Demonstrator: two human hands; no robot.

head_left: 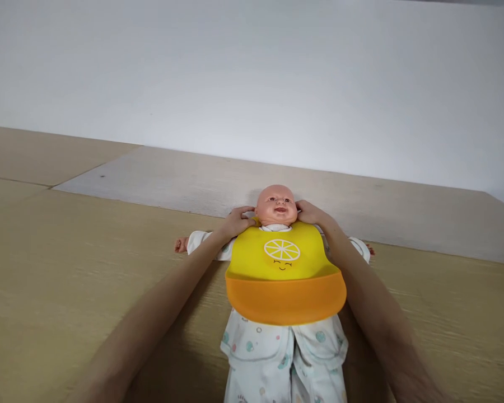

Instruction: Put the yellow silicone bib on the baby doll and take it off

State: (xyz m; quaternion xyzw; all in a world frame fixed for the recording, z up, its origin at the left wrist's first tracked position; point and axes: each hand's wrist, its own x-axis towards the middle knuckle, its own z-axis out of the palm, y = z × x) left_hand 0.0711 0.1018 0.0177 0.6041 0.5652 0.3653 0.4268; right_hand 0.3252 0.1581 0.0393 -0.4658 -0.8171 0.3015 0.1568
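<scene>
A baby doll point(277, 205) lies on its back, its arms spread out sideways, dressed in white clothes with a pastel print point(256, 347). Over its chest rests a yellow bib point(243, 252) with an orange catch pocket and a white citrus slice design. My left hand point(237, 221) is closed at the left side of the doll's neck, thumb and fingers about the bib's upper edge. On the other side, my right hand point(313, 212) is closed beside the neck, at the bib's other strap end. Its fingertips are partly hidden behind the doll's head.
The doll lies on a light wooden surface point(88, 252) with a paler panel point(159, 173) behind its head. A plain white wall point(252, 84) rises at the back. Seams between boards show at the left.
</scene>
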